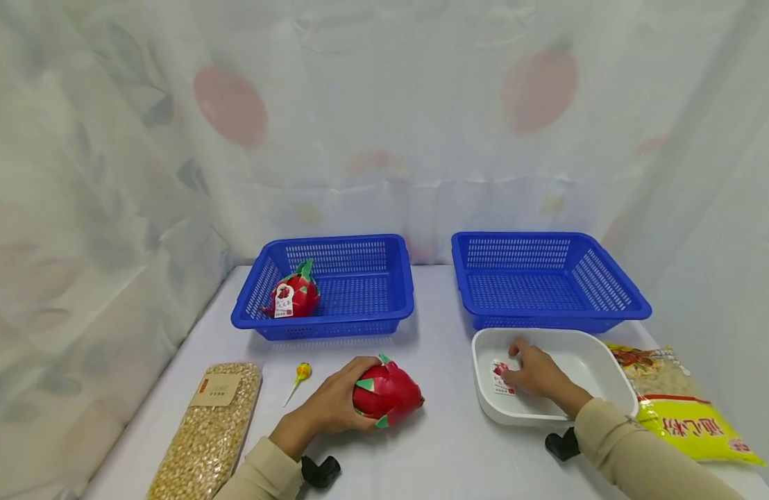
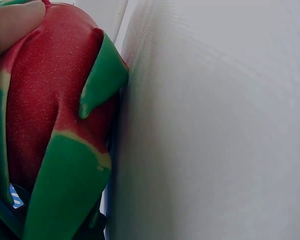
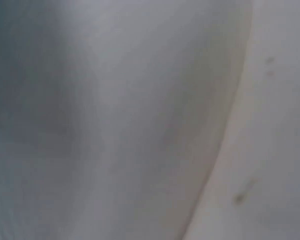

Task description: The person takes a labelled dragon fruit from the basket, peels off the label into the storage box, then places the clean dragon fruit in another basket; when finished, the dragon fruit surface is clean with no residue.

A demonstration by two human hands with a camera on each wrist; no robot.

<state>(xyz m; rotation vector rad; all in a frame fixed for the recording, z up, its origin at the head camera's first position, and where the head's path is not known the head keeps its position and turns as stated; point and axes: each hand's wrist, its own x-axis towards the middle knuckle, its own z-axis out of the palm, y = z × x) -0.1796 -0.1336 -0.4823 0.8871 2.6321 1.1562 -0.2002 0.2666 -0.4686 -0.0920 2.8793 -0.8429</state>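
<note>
My left hand point(image 1: 342, 397) grips a red toy dragon fruit point(image 1: 391, 394) with green leaf tips over the white table. In the left wrist view, part of that hand lies against the dragon fruit point(image 2: 55, 90) at the upper left. My right hand point(image 1: 539, 375) is inside a white plastic tray point(image 1: 584, 354), thumb and forefinger spread apart. Beside the thumb is a small label point(image 1: 502, 378) with a dragon fruit picture; whether the thumb touches it is unclear. The right wrist view shows only blurred pale surfaces and no hand.
A blue basket point(image 1: 341, 321) at the back left holds another dragon fruit point(image 1: 303, 293) with a similar label point(image 1: 284, 302). Another blue basket point(image 1: 547, 321) stands behind the tray. A lollipop point(image 1: 302, 372) and a bag of grains point(image 1: 212, 423) lie left, a yellow pasta bag point(image 1: 690, 417) right.
</note>
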